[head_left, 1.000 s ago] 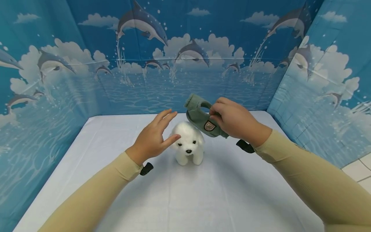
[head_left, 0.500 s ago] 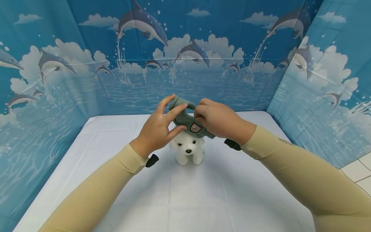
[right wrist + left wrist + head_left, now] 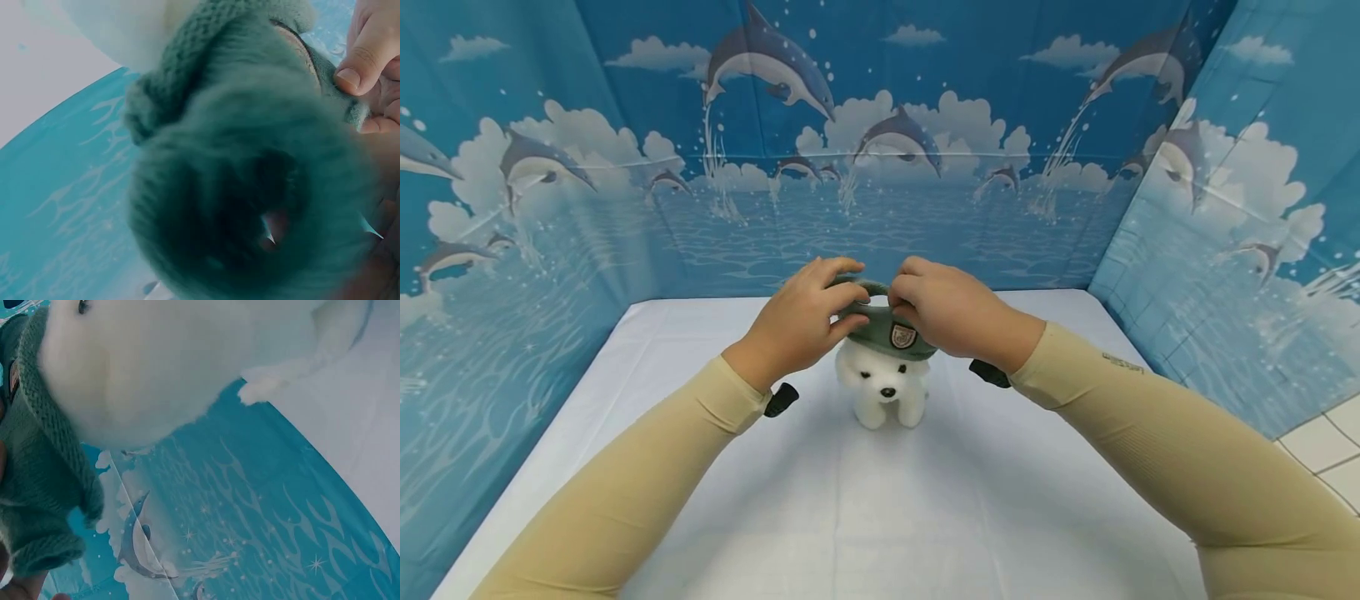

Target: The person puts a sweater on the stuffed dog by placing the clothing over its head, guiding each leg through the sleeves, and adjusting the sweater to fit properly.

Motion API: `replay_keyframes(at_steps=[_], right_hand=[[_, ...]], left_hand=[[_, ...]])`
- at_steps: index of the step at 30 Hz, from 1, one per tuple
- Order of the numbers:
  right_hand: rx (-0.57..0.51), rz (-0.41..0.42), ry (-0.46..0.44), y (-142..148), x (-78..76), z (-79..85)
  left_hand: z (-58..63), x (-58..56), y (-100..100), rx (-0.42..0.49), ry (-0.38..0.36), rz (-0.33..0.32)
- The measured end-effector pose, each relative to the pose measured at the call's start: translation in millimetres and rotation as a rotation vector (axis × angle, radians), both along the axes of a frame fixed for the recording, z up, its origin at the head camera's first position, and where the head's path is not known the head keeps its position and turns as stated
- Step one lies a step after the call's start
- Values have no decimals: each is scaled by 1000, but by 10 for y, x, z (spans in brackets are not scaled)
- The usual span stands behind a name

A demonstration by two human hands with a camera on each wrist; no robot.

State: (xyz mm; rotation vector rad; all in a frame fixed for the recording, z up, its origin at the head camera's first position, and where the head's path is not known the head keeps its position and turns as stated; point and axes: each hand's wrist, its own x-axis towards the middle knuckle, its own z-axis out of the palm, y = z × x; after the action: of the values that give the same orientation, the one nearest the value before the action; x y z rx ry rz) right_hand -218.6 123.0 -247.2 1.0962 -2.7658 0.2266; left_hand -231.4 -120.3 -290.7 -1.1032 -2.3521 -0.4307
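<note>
Here, green garment: knitted, between your two hands, over the top of the plush dog's head, its edge against the fur in your left wrist view.
Badge: a shield-shaped patch on the garment's front, turned towards you, just beside your right fingers.
Left hand: narrow, fingers bent and thumb beneath, pinching the garment's left end.
Right hand: narrow too, thumb and fingers gripping the garment's right end; your right wrist view shows a thumb pressed to the cloth near the badge, with a blurred knitted ring close up.
Plush dog: white, upright on the counter, facing you, its eyes and nose showing below the garment.
Counter: covered in white cloth, under the dog.
Sleeves: tan, reaching your wrists.
Backdrop: blue, printed with dolphins, clouds and water, behind the counter and along its sides.
</note>
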Motion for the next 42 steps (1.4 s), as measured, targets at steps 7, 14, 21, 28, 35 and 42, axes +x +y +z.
replay_keyframes(at_steps=[7,14,21,28,35,42], right_hand=[[-6,30,-32,54,-43,-57],[39,67,-108,196,-126,-157],[53,64,-109,259,-168,-266],[65,76,-95,239,-149,-341],[106,132,-36,261,-135,-386],[149,141,-64,315,-117,-411]], left_hand=[[-34,9,-70,-7,-33,-10],[-117,31,-145,-22,-225,-9],[-208,62,-194,-17,-355,5],[-278,85,-204,-76,-331,-2],[-346,65,-224,-133,-297,19],[-415,58,-279,-149,-295,9]])
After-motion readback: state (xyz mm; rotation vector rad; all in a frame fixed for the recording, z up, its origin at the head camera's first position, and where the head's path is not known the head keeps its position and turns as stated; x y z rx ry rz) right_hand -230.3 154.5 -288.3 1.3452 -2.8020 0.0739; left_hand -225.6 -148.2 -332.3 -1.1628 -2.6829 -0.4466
